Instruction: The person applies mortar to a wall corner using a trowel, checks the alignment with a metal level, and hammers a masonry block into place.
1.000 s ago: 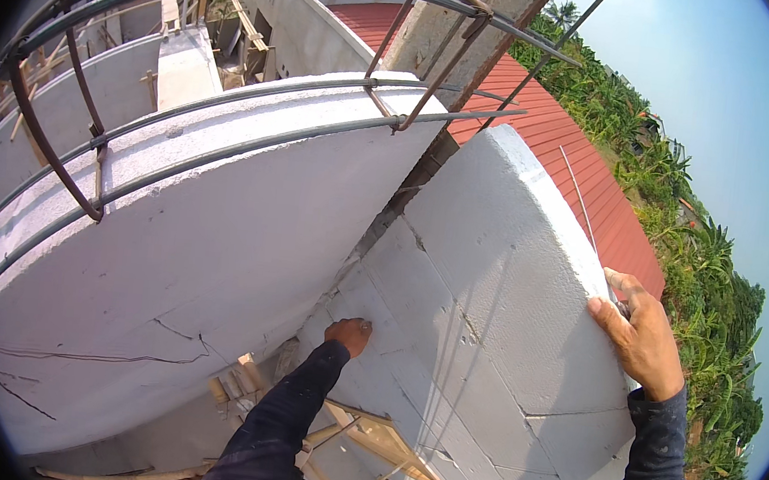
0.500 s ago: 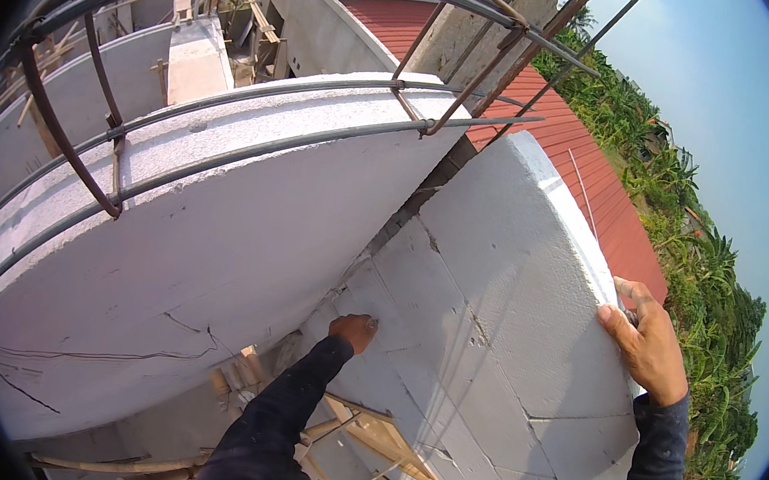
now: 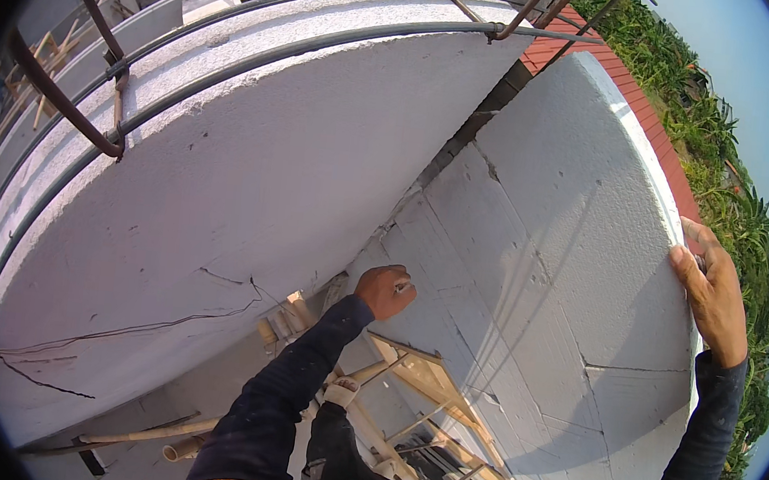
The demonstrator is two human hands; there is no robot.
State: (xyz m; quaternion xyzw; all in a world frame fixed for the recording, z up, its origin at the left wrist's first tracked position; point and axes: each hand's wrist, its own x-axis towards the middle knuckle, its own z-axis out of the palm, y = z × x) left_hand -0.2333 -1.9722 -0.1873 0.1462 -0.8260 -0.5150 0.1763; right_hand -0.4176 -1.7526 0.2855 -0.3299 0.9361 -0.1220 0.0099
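Observation:
My left hand (image 3: 386, 291) is closed in a fist just in front of the grey block wall (image 3: 591, 214), near the joint where it meets the tall white plastered wall (image 3: 254, 153); a small glint shows at the fingers, but I cannot make out what they hold. My right hand (image 3: 712, 295) grips the wall's curved top edge, thumb on the near face and fingers over the far side, where a small dark thing under them is unclear.
Steel bars and stirrups (image 3: 66, 89) run above the plastered wall. Below are bamboo poles (image 3: 149, 424), timber framing (image 3: 443, 398) and my foot (image 3: 341, 391). Beyond lie a red roof (image 3: 654, 132), greenery (image 3: 734, 172) and unfinished concrete walls (image 3: 109, 28).
The view has tipped down, bringing my foot and orange clothing into sight. My left hand has moved up and right in the picture; my right hand stays on the top edge.

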